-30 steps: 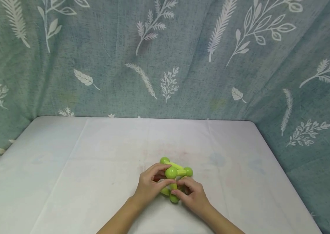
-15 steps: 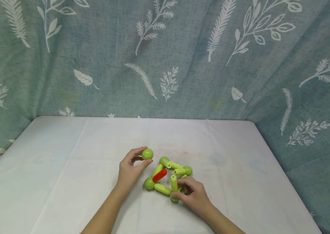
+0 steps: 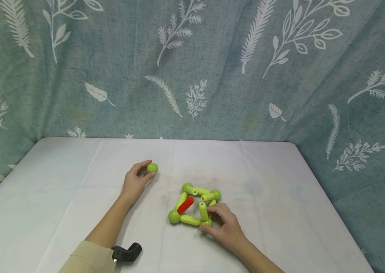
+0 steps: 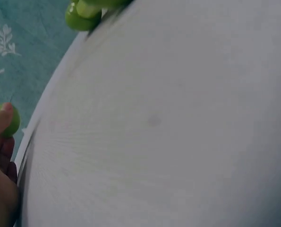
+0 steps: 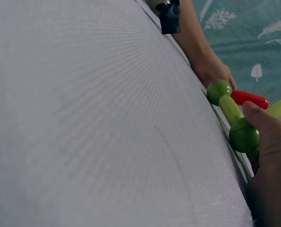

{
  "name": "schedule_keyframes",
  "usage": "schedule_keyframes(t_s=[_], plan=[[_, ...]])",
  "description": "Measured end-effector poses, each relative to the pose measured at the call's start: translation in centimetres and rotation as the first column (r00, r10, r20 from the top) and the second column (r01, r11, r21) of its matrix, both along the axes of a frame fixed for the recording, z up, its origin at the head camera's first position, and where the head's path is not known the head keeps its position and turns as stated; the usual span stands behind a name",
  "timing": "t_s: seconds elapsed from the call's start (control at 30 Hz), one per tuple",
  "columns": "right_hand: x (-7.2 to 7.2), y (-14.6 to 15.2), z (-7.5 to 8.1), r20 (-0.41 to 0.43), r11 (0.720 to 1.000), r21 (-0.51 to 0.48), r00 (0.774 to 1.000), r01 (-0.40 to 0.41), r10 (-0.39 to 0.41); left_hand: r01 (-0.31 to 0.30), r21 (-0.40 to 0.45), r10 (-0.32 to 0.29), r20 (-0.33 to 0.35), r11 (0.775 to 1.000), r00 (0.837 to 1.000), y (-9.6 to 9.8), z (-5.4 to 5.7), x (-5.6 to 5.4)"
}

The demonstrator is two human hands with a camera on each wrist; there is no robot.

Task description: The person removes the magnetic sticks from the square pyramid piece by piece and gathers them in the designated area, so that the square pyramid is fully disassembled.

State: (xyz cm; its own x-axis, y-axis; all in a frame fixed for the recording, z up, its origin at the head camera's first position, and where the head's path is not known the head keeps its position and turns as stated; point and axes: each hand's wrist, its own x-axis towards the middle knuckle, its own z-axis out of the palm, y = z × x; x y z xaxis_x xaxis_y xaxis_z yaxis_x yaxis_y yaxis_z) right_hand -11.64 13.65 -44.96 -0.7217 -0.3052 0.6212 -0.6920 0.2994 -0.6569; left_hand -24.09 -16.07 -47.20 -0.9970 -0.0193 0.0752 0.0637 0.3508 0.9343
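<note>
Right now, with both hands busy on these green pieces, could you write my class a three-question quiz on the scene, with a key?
1. Multiple choice: what does the left hand hold?
A. a green rod
B. a green ball
C. nothing

2. True or false: in the head view, the red rod meets the frame at its leftmost ball.

3. Count: how many corner balls does the frame show in the head view?

Key: 1. B. 2. True. 3. Four.
</note>
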Motion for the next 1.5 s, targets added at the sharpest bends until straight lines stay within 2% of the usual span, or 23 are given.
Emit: schedule_keyframes(t_s=[0.13,0.27,0.37,0.5,0.6,0.7,0.77,0.87,1.0,1.13,1.2,1.33,1.43,1.5], plan=[[0.0,0.0,-0.2,0.09,0.996,-0.004,0.992,0.083,-0.083,-0.023,-0.046,0.024,0.01,0.999,1.0,-0.3,0.0,-1.5],[-0.5,0.2,-1.7,0.202,0.985,0.004,0.964,0.174,-0.171,-0.047,-0.121,0.05,0.018,0.992,0.999,-0.4,0.0,-2.8],[-0.8,0.4,-2.8,0.271,0.98,0.003,0.943,0.201,-0.194,-0.056,-0.201,0.06,0.012,0.978,0.998,-0.3,0.0,-3.7],[-0.9,0.6,-3.2,0.357,0.976,-0.006,0.912,0.216,-0.199,-0.078,-0.285,0.074,-0.027,0.955,0.997,0.1,-0.1,-4.8],[-0.7,0.7,-3.1,0.401,0.976,-0.007,0.895,0.219,-0.198,-0.112,-0.327,0.104,-0.04,0.939,0.994,0.2,-0.2,-5.1],[-0.6,0.7,-3.1,0.404,0.977,-0.003,0.894,0.212,-0.192,-0.138,-0.343,0.132,-0.039,0.929,0.99,0.2,-0.2,-5.2],[-0.6,0.7,-3.0,0.396,0.978,-0.003,0.899,0.208,-0.19,-0.142,-0.337,0.137,-0.039,0.931,0.99,0.2,-0.2,-5.2],[-0.8,0.7,-3.0,0.387,0.977,0.0,0.901,0.212,-0.196,-0.148,-0.287,0.142,-0.041,0.946,0.989,0.0,-0.2,-5.0],[-1.0,0.7,-2.5,0.36,0.978,0.01,0.912,0.208,-0.198,-0.171,-0.167,0.167,-0.037,0.971,0.985,-0.2,-0.1,-4.0],[-1.2,0.8,-2.3,0.332,0.98,0.018,0.924,0.196,-0.191,-0.153,-0.08,0.151,-0.026,0.985,0.988,0.3,0.3,-1.6],[-1.4,1.0,-2.6,0.341,0.979,0.029,0.919,0.201,-0.199,-0.131,-0.034,0.131,-0.016,0.991,0.991,1.0,0.3,-0.2],[-1.3,1.3,-2.6,0.341,0.977,0.032,0.917,0.209,-0.207,-0.045,-0.008,0.045,-0.026,0.999,0.999,2.7,0.2,2.6],[-1.2,1.2,-2.7,0.359,0.98,0.022,0.913,0.197,-0.192,0.065,-0.043,-0.066,-0.027,0.997,0.997,3.9,0.3,4.6],[-1.1,1.1,-2.7,0.38,0.983,0.016,0.908,0.184,-0.176,0.148,-0.058,-0.15,-0.032,0.987,0.988,4.5,0.6,5.8]])
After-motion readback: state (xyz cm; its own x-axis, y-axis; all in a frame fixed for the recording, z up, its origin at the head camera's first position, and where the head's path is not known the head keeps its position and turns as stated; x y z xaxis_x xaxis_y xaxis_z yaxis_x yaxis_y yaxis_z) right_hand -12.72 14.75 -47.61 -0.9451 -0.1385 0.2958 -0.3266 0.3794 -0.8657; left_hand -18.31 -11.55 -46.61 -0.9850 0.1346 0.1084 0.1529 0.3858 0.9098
